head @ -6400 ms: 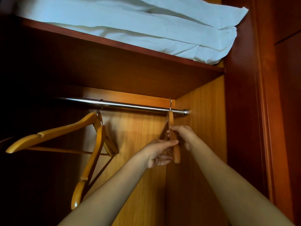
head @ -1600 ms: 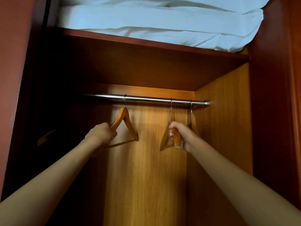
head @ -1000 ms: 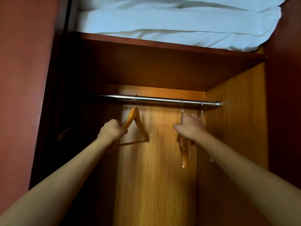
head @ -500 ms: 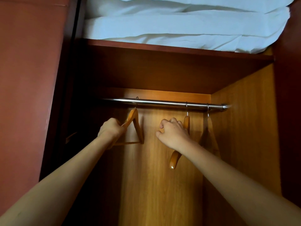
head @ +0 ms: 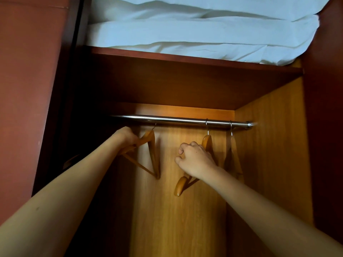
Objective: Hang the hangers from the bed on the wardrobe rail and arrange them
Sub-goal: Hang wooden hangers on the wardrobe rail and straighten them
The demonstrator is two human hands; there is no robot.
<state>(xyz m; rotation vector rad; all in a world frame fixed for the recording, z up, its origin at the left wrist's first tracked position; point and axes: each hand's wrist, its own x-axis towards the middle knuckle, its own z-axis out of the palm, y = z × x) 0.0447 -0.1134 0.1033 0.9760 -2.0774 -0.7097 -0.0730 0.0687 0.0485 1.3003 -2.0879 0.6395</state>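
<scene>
Dim, warm light; the brightest glow sits on the back panel (head: 176, 210) just above the rail (head: 178, 120), which shows thin glare. The left side falls into near-black shadow. The bedding (head: 194, 34) looks cool and pale. The left hand (head: 125, 137) and its hanger (head: 153, 154) are slightly blurred; the edges bow

you see orange-brown wooden hangers (head: 207, 145) on a shiny silver rail (head: 178, 120), honey-yellow grained wardrobe panels (head: 269, 145), a dark reddish shelf (head: 185, 58), pale blue-white bedding (head: 194, 30).
</scene>
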